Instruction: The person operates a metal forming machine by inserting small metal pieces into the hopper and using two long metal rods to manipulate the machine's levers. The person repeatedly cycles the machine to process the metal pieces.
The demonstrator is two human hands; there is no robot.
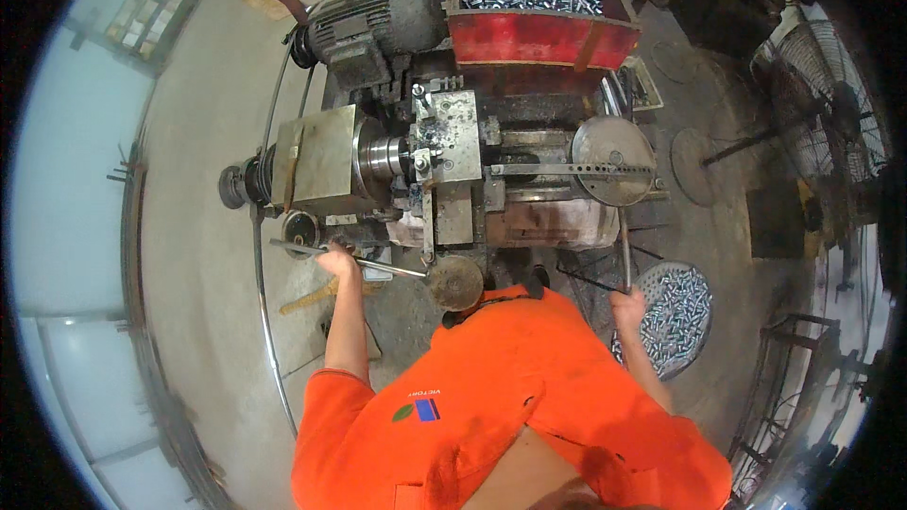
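Observation:
Both my hands are at a lathe-like machine (449,137). My left hand (337,262) is closed round a thin metal lever (392,269), which slants across the machine's front toward a round, grimy disc (456,283). To the right, my right hand (627,307) grips the lower end of an upright metal bar lever (624,250). This bar runs up beside a round metal plate (612,156) with a perforated strip across it. A shiny round chuck (383,157) faces the tool block (448,137). Whatever sits inside the chuck is too small to make out.
A red bin (543,40) full of small metal parts stands behind the machine, beside a motor (378,24). On the floor near my right arm lies a perforated basket (650,278) of similar parts. A fan (822,85) stands farther right. Long rods (265,297) pass on the left.

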